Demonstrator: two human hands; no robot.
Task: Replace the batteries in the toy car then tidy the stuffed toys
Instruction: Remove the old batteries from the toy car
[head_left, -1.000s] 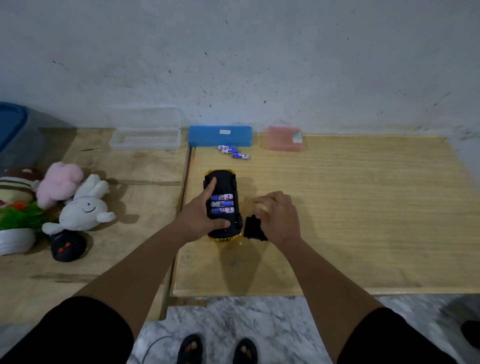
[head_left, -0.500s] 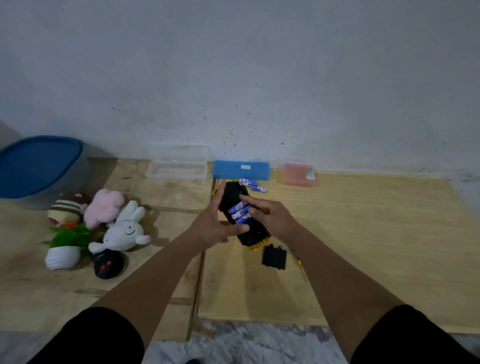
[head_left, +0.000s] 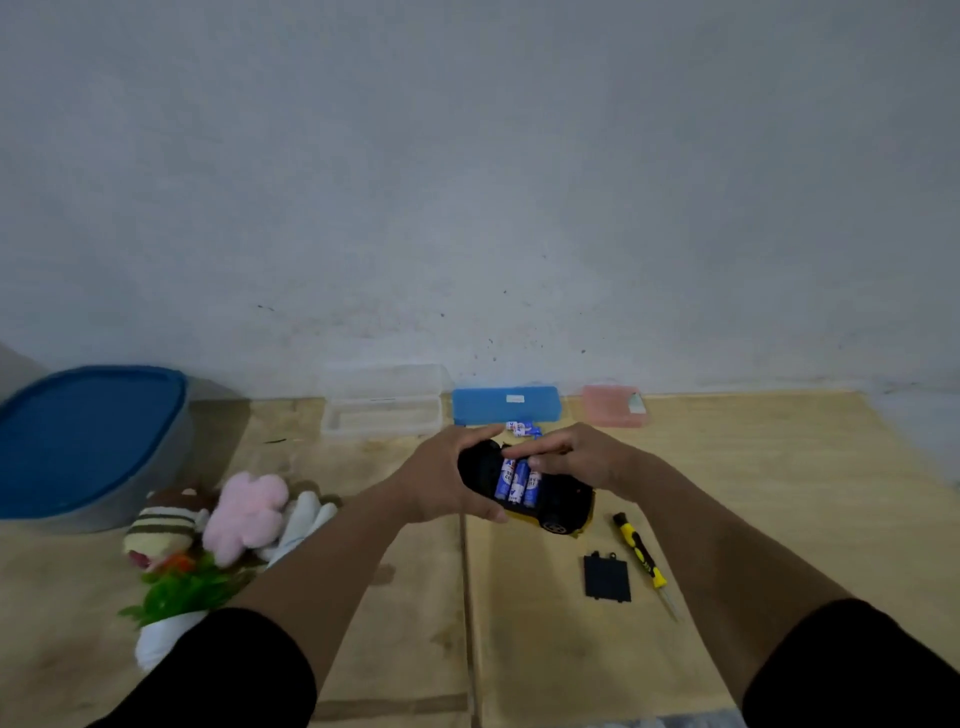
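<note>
A yellow toy car (head_left: 558, 506) is held upside down above the wooden boards, its black underside facing up. My left hand (head_left: 441, 480) grips its left end. Three blue-and-white batteries (head_left: 517, 480) lie side by side in the open compartment, and the fingers of my right hand (head_left: 571, 457) press on their upper ends. The black battery cover (head_left: 607, 577) lies on the board below the car, beside a yellow-and-black screwdriver (head_left: 641, 553). Loose batteries (head_left: 524, 427) rest by the blue case. Stuffed toys lie at the left: a pink one (head_left: 247, 512), a striped one (head_left: 163, 530), a white one (head_left: 306, 522).
Against the wall stand a clear plastic box (head_left: 382, 408), a blue case (head_left: 506, 404) and a pink box (head_left: 615, 406). A grey tub with a blue lid (head_left: 83, 441) sits far left. A green-and-white plant toy (head_left: 174, 603) lies near my left arm.
The car has been lifted off the board and turned; my right hand left the cover and moved onto the batteries. The view tilted up, and the screwdriver is now visible.
</note>
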